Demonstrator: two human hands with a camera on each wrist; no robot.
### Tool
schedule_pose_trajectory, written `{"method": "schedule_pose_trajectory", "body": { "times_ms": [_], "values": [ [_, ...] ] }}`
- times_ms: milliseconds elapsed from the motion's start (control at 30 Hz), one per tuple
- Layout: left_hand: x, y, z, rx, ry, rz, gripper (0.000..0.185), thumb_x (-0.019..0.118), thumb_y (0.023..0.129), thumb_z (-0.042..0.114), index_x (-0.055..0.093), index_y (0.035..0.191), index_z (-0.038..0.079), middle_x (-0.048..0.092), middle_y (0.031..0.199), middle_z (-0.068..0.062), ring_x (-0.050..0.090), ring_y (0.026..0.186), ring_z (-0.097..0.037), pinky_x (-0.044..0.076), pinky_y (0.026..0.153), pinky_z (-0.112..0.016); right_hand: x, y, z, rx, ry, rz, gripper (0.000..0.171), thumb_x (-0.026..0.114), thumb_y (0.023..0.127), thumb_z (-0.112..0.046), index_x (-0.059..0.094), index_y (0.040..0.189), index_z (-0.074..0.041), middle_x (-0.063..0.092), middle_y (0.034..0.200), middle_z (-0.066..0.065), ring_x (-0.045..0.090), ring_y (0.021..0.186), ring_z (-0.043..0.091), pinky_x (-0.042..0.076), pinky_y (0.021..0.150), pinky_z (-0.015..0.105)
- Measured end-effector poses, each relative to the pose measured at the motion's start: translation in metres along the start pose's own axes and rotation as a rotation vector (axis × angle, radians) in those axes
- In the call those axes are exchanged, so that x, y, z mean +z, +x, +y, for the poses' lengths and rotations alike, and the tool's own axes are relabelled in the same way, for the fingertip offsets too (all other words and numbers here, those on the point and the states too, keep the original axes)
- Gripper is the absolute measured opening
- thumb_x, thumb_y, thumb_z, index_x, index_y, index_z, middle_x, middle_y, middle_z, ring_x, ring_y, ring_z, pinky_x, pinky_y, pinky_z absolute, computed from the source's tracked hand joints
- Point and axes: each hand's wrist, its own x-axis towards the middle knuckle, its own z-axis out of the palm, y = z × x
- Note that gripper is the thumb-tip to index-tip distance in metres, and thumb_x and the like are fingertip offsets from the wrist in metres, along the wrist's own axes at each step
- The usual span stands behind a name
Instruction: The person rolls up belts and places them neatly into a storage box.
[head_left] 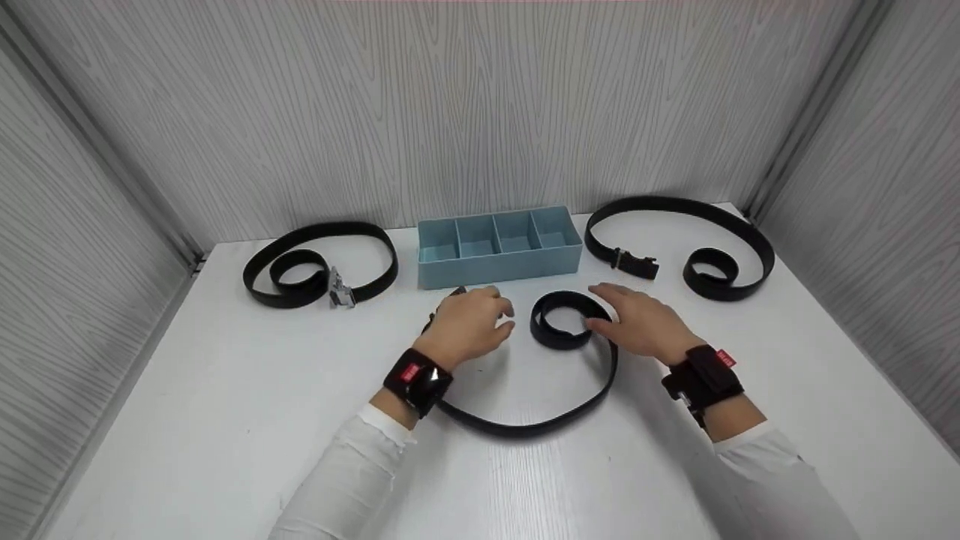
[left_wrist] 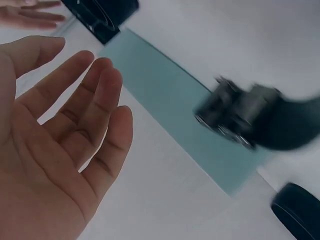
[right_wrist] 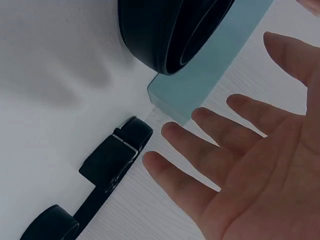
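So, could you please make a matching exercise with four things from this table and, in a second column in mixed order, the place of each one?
Things:
1. blue organizer box
2. belt with silver buckle
3. belt with black buckle
4. partly rolled belt

Places:
A. far right of the table
B. between the left hand and the right hand
C. far left of the table
D. middle, near the back wall

Pairs: 1-D, 2-C, 3-A, 4-B

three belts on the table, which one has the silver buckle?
The left belt, left of the blue box. Its buckle is silver; the right belt has a dark one.
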Motion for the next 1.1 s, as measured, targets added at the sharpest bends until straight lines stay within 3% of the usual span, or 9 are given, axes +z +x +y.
{"method": "schedule_pose_trajectory", "body": {
  "times_ms": [200, 367, 567, 667, 767, 933, 1100],
  "values": [
    [0.014, 0.029, 0.038, 0.092, 0.102, -0.079, 0.010, 0.072, 0.096, 0.021, 0.082, 0.096, 0.020, 0.073, 0.096, 0.000, 0.070, 0.085, -0.021, 0.058, 0.070, -0.041, 0.018, 0.013, -0.002, -0.042, 0.034, -0.002, 0.051, 0.063, 0.105, -0.027, 0.055, 0.148, 0.000, 0.054, 0.150, 0.023, 0.051, 0.138, 0.043, 0.041, 0.111, 0.058],
    [0.026, 0.044, 0.054, 0.116, 0.131, -0.140, 0.005, 0.078, 0.094, 0.024, 0.082, 0.096, 0.020, 0.074, 0.102, 0.002, 0.071, 0.093, -0.021, 0.059, 0.076, -0.041, 0.021, 0.017, -0.004, -0.049, 0.011, 0.054, 0.041, 0.064, 0.104, -0.020, 0.062, 0.140, 0.000, 0.063, 0.135, 0.021, 0.064, 0.117, 0.039, 0.050, 0.096, 0.053],
    [0.027, 0.034, 0.050, 0.113, 0.134, -0.144, 0.006, 0.082, 0.090, 0.023, 0.081, 0.089, 0.017, 0.073, 0.097, 0.002, 0.072, 0.089, -0.018, 0.059, 0.075, -0.038, 0.019, 0.013, -0.004, -0.057, -0.006, 0.106, 0.031, 0.064, 0.104, -0.015, 0.069, 0.130, 0.002, 0.071, 0.105, 0.015, 0.067, 0.090, 0.028, 0.054, 0.081, 0.048],
    [0.022, 0.022, 0.044, 0.094, 0.090, -0.170, 0.004, 0.082, 0.088, 0.018, 0.081, 0.085, 0.017, 0.074, 0.091, 0.002, 0.070, 0.083, -0.016, 0.058, 0.070, -0.035, 0.018, 0.008, -0.002, -0.046, 0.038, 0.066, 0.030, 0.065, 0.103, -0.013, 0.071, 0.128, 0.001, 0.071, 0.082, 0.007, 0.064, 0.070, 0.019, 0.052, 0.067, 0.039],
    [0.016, 0.014, 0.038, 0.025, -0.017, -0.211, 0.008, 0.078, 0.087, 0.013, 0.079, 0.080, 0.017, 0.072, 0.081, 0.003, 0.063, 0.073, -0.014, 0.053, 0.063, -0.033, 0.018, 0.007, -0.002, -0.048, 0.070, 0.002, 0.032, 0.067, 0.102, -0.015, 0.070, 0.129, 0.000, 0.066, 0.069, 0.001, 0.057, 0.059, 0.012, 0.047, 0.060, 0.033],
    [0.016, 0.013, 0.034, -0.082, -0.111, -0.231, 0.022, 0.071, 0.089, 0.024, 0.068, 0.069, 0.016, 0.061, 0.067, 0.005, 0.055, 0.063, -0.015, 0.044, 0.059, -0.033, 0.024, 0.013, -0.008, -0.119, 0.056, -0.009, 0.029, 0.075, 0.095, -0.015, 0.075, 0.121, -0.003, 0.069, 0.085, 0.003, 0.059, 0.072, 0.015, 0.049, 0.066, 0.035],
    [0.024, 0.016, 0.036, -0.095, -0.004, -0.173, 0.025, 0.080, 0.084, 0.030, 0.069, 0.068, 0.014, 0.068, 0.074, 0.001, 0.062, 0.078, -0.021, 0.049, 0.072, -0.038, 0.029, 0.019, -0.015, -0.131, 0.018, 0.032, 0.026, 0.084, 0.086, -0.013, 0.079, 0.110, -0.006, 0.065, 0.091, 0.006, 0.059, 0.080, 0.020, 0.050, 0.070, 0.039]
  ]
}}
